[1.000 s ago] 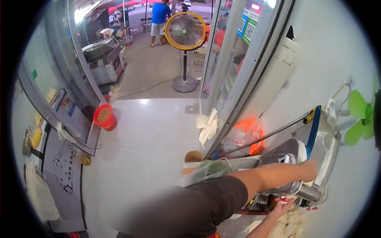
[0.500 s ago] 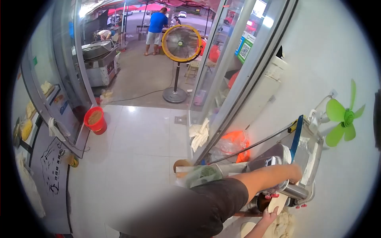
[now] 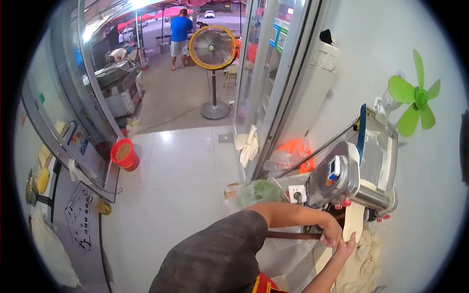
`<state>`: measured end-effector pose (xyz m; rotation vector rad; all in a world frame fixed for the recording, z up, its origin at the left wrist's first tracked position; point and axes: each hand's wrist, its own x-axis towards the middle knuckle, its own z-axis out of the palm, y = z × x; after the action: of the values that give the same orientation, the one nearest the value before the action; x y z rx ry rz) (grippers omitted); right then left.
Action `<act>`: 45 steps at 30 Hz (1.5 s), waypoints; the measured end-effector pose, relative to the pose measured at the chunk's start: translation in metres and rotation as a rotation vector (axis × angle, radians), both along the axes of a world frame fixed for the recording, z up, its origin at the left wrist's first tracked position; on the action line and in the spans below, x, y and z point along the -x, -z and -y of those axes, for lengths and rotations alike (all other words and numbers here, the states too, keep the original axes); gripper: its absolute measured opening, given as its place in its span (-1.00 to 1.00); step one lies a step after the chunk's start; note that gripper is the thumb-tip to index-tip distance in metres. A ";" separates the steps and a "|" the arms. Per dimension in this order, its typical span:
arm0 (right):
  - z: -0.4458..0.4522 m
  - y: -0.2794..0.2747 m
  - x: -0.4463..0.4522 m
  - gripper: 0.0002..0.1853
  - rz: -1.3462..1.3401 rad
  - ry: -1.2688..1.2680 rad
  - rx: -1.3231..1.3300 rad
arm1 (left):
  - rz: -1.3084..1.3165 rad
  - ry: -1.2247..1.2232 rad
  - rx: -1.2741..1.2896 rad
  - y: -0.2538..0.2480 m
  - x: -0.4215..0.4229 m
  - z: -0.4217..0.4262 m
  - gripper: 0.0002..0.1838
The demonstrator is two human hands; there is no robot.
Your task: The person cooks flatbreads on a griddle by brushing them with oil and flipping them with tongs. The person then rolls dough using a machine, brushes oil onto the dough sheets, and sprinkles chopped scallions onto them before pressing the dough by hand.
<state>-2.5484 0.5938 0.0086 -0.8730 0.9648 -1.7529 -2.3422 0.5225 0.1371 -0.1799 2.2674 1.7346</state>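
Observation:
A pale dough sheet (image 3: 353, 224) hangs from the steel rollers (image 3: 371, 199) of a dough sheeter (image 3: 337, 171). My right hand (image 3: 346, 247) grips the sheet's lower end, thumb lying on its face. Close against it, my left hand (image 3: 332, 233) is closed at the sheet's left edge; its fingertips are partly hidden. Below both hands lies a heap of folded dough (image 3: 366, 259), some of it behind my right forearm.
Left of the machine are a plastic bag of greens (image 3: 261, 193) and a white dial box (image 3: 296, 194). A green fan (image 3: 420, 97) is on the right wall. A red bucket (image 3: 125, 155) and pedestal fan (image 3: 213, 49) stand farther off. A person in blue (image 3: 181, 29) is outside.
My left hand has come down from the machine's top beside the rollers to the sheet near my right hand. More sheet hangs below the rollers. The view has shifted.

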 end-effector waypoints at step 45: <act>-0.272 0.054 -0.010 -0.62 0.364 0.612 -0.838 | 0.001 -1.154 -1.488 0.218 0.013 -0.138 -0.59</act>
<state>-2.5381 0.8658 -0.0454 0.3008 1.6270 -1.6398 -2.3550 0.6609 -0.0813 -1.1925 0.1679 3.2793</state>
